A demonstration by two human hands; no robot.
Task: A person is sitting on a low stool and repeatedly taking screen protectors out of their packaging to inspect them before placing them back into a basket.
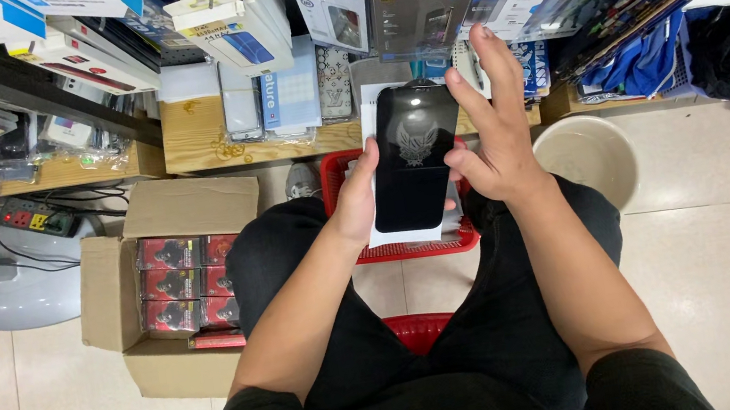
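Observation:
My left hand holds a black glossy phone-shaped screen panel with a pale emblem on it, upright over my knees. A white card or sleeve lies behind the panel in the same hand. My right hand touches the panel's right edge, thumb on it, fingers stretched upward and apart. I sit on a red stool, legs in black shorts.
A red plastic basket sits under my hands. An open cardboard box of small red packages stands at the left, near a grey stool with a power strip. A cream bucket is right. Wooden shelves with boxed accessories run along the top.

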